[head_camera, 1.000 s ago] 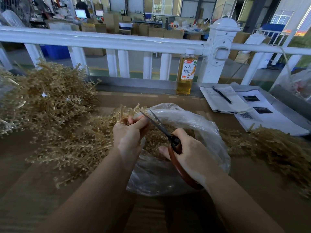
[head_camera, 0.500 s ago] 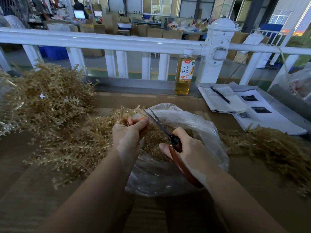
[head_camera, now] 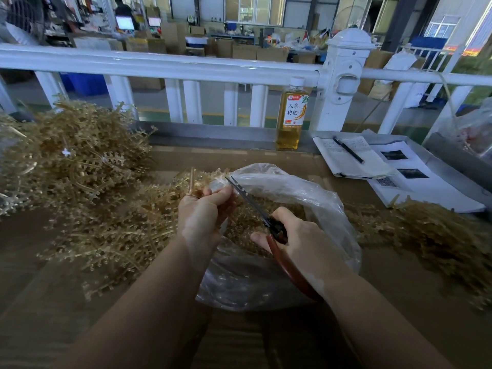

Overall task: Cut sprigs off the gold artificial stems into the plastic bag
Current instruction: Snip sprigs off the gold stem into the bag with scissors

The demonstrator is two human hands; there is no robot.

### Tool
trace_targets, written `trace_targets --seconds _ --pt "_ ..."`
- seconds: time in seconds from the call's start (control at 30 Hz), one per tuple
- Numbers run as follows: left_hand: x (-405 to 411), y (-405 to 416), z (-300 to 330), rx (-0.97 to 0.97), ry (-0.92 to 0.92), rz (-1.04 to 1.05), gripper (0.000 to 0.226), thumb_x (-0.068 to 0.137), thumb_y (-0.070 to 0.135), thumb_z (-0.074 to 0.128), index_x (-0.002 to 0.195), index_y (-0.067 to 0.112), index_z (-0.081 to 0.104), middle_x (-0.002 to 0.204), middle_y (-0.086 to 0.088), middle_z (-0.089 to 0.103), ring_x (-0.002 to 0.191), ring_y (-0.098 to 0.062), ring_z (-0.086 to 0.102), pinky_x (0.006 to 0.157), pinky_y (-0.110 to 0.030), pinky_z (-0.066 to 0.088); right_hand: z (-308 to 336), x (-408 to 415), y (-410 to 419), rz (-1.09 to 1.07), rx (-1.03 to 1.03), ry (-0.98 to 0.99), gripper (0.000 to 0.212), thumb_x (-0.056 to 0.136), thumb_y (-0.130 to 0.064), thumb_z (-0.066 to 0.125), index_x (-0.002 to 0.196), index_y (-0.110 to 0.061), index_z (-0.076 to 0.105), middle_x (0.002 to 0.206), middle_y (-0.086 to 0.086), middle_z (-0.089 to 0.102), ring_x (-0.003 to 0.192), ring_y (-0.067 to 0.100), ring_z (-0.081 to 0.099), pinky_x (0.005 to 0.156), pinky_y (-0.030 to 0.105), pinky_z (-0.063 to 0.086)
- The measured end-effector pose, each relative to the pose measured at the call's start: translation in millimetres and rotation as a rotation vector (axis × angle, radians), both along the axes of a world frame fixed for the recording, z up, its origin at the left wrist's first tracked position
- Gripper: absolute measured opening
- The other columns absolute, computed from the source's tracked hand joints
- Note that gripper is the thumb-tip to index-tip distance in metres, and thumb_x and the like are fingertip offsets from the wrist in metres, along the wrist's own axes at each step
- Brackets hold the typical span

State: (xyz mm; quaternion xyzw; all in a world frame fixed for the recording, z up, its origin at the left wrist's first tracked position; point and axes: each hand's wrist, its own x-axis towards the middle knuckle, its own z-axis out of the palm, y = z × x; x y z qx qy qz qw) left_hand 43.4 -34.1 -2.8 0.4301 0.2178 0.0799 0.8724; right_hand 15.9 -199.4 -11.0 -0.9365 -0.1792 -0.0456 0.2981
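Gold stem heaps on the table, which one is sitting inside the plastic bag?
The loose cut sprigs under the scissors; they lie inside the clear plastic bag, while the other heaps lie on bare table.

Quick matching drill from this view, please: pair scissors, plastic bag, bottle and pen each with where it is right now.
Things:
1. scissors
2. plastic bag
3. bottle
4. pen

Places:
A. standing by the white railing
B. lying on the open notebook
C. gripped in the right hand
D. on the table under both hands, holding cut gold sprigs

Pairs: 1-C, 2-D, 3-A, 4-B
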Motion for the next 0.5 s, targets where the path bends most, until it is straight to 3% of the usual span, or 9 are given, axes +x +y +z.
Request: trace_targets --seconds 0.17,0.33,0.5 --pt "-1.4 0.6 1.9 0.007 0.013 -0.013 0.025 0.08 -0.001 0.069 0.078 0.013 0.049 0.071 -0.007 0.067 0.058 -0.013 0.069 0.056 -0.025 0.057 -1.3 0.4 0.8 0.006 -0.011 -0.016 0.034 0.087 -0.063 0.051 0.097 -0.03 0.05 0.068 -0.015 0.056 0.061 -0.005 0.054 0.051 0.009 0.037" --pt "1.1 3.3 2.9 0.001 0.004 -0.04 0.029 0.079 -0.003 0.069 0.076 0.015 0.046 0.065 -0.005 0.067 0.061 -0.015 0.07 0.071 -0.034 0.058 -0.3 -1.3 -0.1 0.007 0.014 -0.048 0.033 0.086 -0.061 0.054 0.096 -0.029 0.051 0.064 -0.016 0.053 0.057 -0.007 0.052 0.052 0.008 0.037" --pt "1.3 1.1 2.1 -0.02 -0.071 -0.111 0.031 0.077 -0.016 0.062 0.079 0.01 0.045 0.06 -0.007 0.064 0.057 -0.019 0.068 0.054 -0.026 0.057 2.0 -1.3 2.1 0.006 0.046 -0.043 0.031 0.088 -0.06 0.053 0.091 -0.03 0.047 0.06 -0.012 0.05 0.055 -0.003 0.05 0.053 0.009 0.036"
